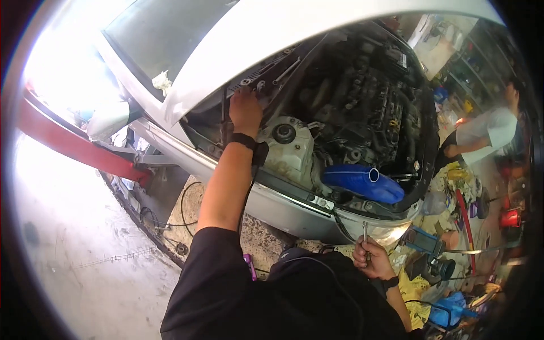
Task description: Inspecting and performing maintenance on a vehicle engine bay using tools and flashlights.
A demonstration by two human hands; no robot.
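My left arm reaches over the fender into the engine bay of a silver car. My left hand is at the rear corner, by the base of the windscreen, beside several metal tools. A long wrench lies there, just right of the fingers, and a ring-shaped metal end shows at the fingertips. The back of the hand hides most of its fingers. Low at the right, outside the front bumper, my right hand is closed around a slim metal wrench, its end pointing up. A white strut tower sits below my left hand.
The raised hood arches overhead. A blue funnel-like plastic piece lies at the front of the dark engine. At the right stands another person among scattered tools and parts. A red lift arm extends at the left.
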